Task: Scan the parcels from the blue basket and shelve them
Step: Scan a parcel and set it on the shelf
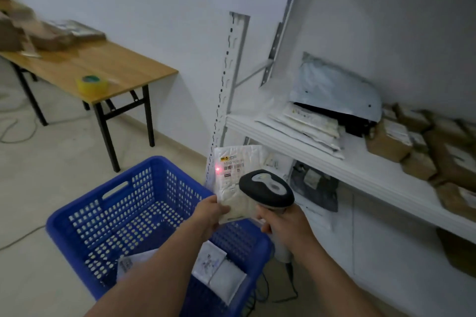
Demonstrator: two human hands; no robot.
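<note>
Left hand [210,213] pinched the parcel [235,183] upright; right hand [286,224] gripped the scanner [266,189] before its label, shelf [283,134] rightward.

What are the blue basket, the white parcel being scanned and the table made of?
Blue basket: moulded plastic, slightly glossy, with perforated walls. White parcel: likely a padded bubble mailer, as its surface is dimpled. Table: wood-grain top, probably laminate, on matt black metal-looking legs.
</note>
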